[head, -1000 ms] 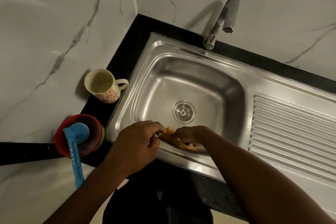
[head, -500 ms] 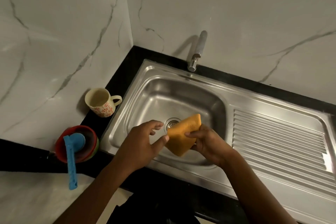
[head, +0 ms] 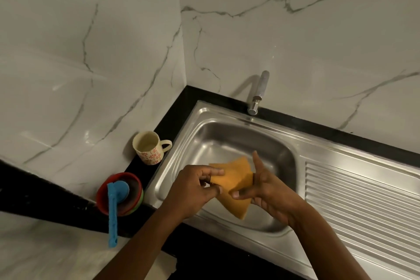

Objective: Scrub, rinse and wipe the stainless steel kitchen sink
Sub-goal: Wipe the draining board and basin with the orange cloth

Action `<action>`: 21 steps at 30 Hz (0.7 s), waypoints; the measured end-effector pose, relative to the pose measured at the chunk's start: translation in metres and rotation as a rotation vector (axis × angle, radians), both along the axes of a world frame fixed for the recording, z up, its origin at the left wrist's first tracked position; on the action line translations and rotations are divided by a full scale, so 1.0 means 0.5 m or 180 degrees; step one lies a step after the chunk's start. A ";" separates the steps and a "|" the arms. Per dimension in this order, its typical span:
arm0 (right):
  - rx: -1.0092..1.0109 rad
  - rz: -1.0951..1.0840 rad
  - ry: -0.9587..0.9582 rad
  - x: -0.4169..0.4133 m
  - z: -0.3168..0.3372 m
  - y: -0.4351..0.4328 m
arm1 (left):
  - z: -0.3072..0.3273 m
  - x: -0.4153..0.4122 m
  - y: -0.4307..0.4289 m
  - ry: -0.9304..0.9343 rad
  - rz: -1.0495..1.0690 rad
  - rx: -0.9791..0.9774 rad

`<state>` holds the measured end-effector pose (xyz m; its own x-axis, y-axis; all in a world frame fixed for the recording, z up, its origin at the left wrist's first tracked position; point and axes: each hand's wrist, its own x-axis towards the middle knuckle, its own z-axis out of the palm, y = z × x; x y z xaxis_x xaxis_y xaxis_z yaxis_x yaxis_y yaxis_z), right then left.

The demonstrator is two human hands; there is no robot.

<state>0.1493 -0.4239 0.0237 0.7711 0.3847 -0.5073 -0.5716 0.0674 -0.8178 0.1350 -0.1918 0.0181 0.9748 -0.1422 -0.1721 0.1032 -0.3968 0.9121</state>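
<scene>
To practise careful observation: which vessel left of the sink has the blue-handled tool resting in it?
The red bowl stack, nearest the viewer: the blue-handled tool lies across it. The floral mug behind has none.

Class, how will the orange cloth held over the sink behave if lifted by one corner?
Probably floppy: the orange cloth lies folded, its lower corner drooping. Likely light: the left hand and right hand hold it by finger pinches alone.

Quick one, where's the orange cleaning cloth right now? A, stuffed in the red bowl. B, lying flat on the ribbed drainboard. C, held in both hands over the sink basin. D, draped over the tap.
C: the orange cleaning cloth is pinched by the left hand and the right hand above the stainless steel sink basin.
</scene>
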 end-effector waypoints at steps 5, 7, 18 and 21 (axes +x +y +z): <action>-0.1152 0.0392 -0.0956 0.023 -0.004 0.017 | 0.019 0.006 0.025 -0.0263 0.0185 0.0371; -0.1559 0.0518 -0.1446 0.032 -0.009 0.025 | 0.017 0.017 0.038 -0.0329 0.0193 0.0468; -0.1204 0.0342 -0.1689 0.153 0.000 0.085 | 0.015 0.138 0.114 -0.0310 0.0318 0.0034; -0.1186 0.0227 -0.1729 0.212 -0.002 0.119 | 0.010 0.174 0.136 -0.0432 0.0639 0.0004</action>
